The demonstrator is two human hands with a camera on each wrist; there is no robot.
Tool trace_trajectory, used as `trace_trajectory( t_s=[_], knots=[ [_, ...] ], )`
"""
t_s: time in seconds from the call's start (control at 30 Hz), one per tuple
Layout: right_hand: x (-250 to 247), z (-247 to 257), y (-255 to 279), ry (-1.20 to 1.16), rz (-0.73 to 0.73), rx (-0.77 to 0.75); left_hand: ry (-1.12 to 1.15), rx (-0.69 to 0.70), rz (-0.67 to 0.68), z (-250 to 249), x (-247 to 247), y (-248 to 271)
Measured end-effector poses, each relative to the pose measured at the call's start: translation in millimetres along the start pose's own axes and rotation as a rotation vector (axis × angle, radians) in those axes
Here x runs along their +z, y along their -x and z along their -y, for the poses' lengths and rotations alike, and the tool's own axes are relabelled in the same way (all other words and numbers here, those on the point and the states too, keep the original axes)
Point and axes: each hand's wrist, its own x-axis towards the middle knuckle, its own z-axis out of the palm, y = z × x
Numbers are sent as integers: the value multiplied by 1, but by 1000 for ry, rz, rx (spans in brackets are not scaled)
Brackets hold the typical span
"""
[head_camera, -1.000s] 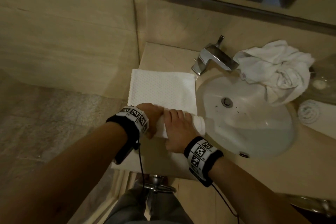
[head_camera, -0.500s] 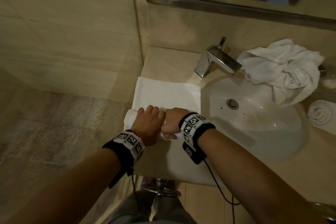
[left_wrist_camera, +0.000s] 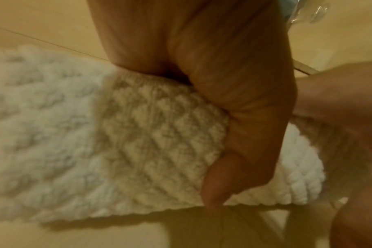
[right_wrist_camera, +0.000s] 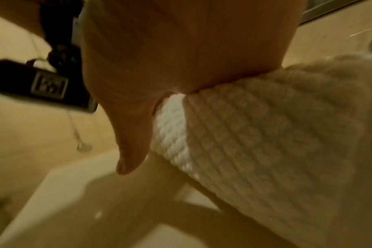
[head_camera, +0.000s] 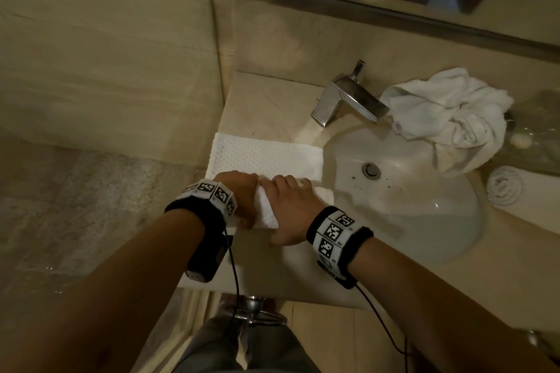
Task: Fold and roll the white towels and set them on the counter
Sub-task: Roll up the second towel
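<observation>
On the beige stone counter (head_camera: 263, 106) just left of the white oval sink (head_camera: 424, 221), the left hand (head_camera: 242, 200) and right hand (head_camera: 291, 209) both clasp the rolled near end of the white waffle-textured towel (head_camera: 266, 157), its unrolled part lying flat beyond them.

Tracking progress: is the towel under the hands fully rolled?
Partly rolled: both hands grip the roll while a flat stretch still lies beyond it.

left hand (head_camera: 242, 191) and right hand (head_camera: 289, 206) side by side, fingers curled toward 12 o'clock, gripping towel roll (head_camera: 266, 212)
</observation>
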Motion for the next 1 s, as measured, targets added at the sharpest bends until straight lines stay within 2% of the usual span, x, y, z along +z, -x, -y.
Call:
trace_trajectory(
  t_s=[0.13,0.23,0.37,0.43,0.53,0.6,0.73,0.83,1.0],
  knots=[
    [2,5,-7,44,-32,11,9,-19,-57,-2,4,5],
    [-9,7,-12,17,-28,21,-126,7,-181,-7,15,14],
    [-24,4,-19,-130,59,76,-242,52,-397,-11,30,25],
    [-27,2,-23,-197,122,122,-245,69,-429,-10,31,25],
    [-26,2,-26,-242,171,170,-180,88,-373,-8,25,21],
    [-22,5,-25,-224,104,174,-178,77,-313,-9,17,16],
    [-10,17,-12,-18,-1,120,-134,25,-92,-7,-2,6],
    [-2,18,-2,-24,4,93,-31,19,34,-5,-6,6],
    [-4,16,-7,-20,-7,66,20,10,66,-9,-4,12]
  ],
)
